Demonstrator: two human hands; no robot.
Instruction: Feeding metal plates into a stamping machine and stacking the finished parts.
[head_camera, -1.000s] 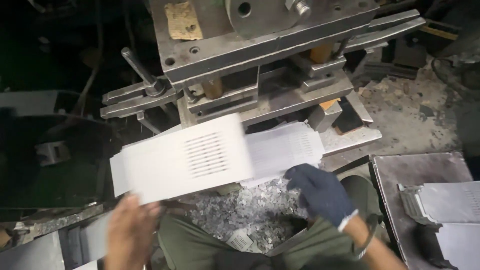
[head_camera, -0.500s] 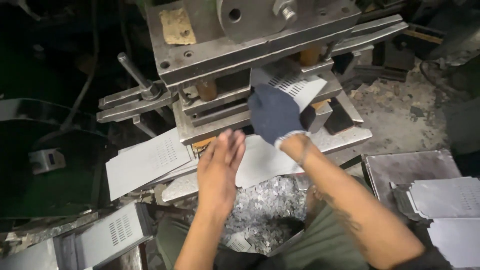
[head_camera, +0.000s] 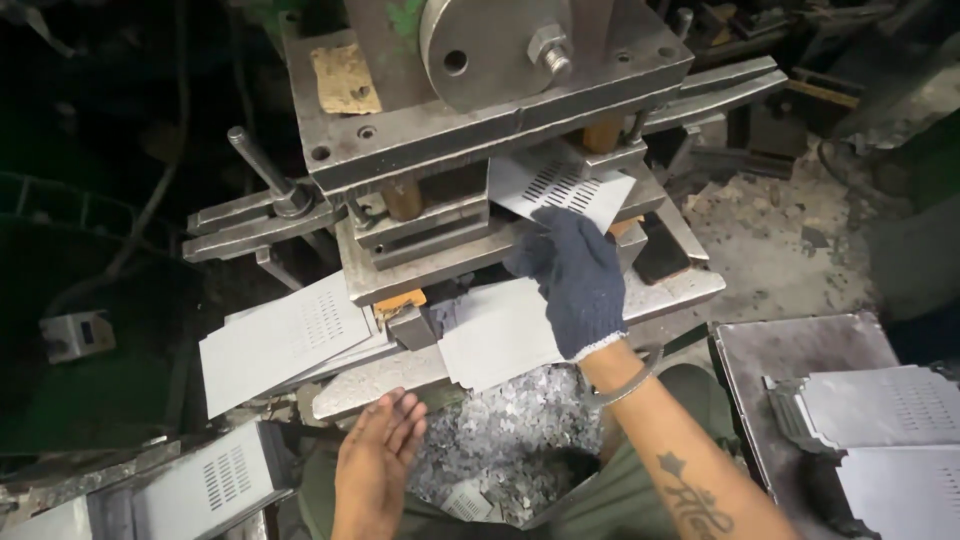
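Observation:
My right hand (head_camera: 577, 280), in a dark knit glove, grips the near edge of a grey metal sheet with rows of slots (head_camera: 563, 190). The sheet lies tilted in the gap of the steel punch press (head_camera: 480, 120), under its upper block. Another blank grey sheet (head_camera: 500, 335) rests on the press bed just below that hand. My bare left hand (head_camera: 380, 462) hovers low in front of the bed, fingers apart and holding nothing. Left of it, a few slotted sheets (head_camera: 285, 340) lie stacked on the bed's left side.
A pile of small metal punchings (head_camera: 510, 440) fills the space below the bed. At the right, slotted sheets (head_camera: 890, 410) lie on a grey metal plate (head_camera: 790, 350). A slotted bent part (head_camera: 215, 480) sits at lower left. A lever handle (head_camera: 260, 165) sticks out on the press's left.
My left hand has pulled back from the press bed toward my body and is now empty. My right hand stays at the die, holding the slotted sheet there.

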